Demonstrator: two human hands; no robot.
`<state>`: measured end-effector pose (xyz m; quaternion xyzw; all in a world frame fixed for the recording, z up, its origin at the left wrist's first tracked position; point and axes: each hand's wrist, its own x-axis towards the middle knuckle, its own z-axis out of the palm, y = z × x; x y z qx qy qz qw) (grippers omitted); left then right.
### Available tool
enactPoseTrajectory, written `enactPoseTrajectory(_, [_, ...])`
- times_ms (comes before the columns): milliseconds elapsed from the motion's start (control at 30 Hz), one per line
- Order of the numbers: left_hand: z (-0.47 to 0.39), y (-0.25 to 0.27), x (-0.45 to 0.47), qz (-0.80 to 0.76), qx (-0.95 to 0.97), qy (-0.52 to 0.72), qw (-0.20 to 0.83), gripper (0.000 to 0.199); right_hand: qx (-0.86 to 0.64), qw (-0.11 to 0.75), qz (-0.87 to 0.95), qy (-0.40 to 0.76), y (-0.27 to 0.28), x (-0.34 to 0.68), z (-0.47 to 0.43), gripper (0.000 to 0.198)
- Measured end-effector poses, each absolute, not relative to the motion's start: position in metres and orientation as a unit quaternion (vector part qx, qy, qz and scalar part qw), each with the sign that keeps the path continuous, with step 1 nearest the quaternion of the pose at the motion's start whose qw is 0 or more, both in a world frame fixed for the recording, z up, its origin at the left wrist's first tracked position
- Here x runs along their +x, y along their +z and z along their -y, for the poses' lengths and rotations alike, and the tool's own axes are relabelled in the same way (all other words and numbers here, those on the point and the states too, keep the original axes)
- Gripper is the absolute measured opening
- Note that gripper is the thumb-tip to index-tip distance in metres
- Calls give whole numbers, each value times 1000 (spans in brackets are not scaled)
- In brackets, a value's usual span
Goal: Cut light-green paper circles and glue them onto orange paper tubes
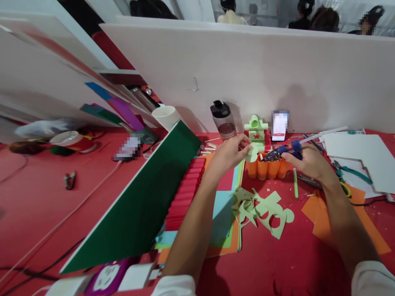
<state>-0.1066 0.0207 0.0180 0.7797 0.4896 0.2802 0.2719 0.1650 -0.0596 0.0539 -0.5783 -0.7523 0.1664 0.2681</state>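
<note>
My left hand (231,153) pinches a pale green paper disc (252,153) at its edge. In my right hand (305,158) is a blue glue gun (282,151), a clear glue stick (324,134) jutting from its back. The gun's nozzle points left, close to the disc, but whether they touch I cannot tell. Below and behind both lies a row of orange paper tubes (268,169). A light green and red paper model (256,133) with a red star stands just beyond. Green paper scraps (262,209) with round holes lie nearer to me.
A dark green board (138,205) leans at the left beside folded red paper (185,193). Behind stand a bottle (224,119) and a phone (279,125) against the white partition (216,74). Teal-handled pliers (354,172) and orange sheets (321,218) lie right. A power strip (108,277) sits front left.
</note>
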Motion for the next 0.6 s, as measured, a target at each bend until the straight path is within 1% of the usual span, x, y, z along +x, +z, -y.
enactPoseTrajectory(333, [-18, 23, -106, -489, 780, 269, 283, 9, -573, 286, 746, 184, 48, 161, 57, 46])
enactPoseTrajectory(600, [-19, 22, -105, -492, 781, 266, 276, 8, -589, 285, 743, 143, 40, 161, 54, 50])
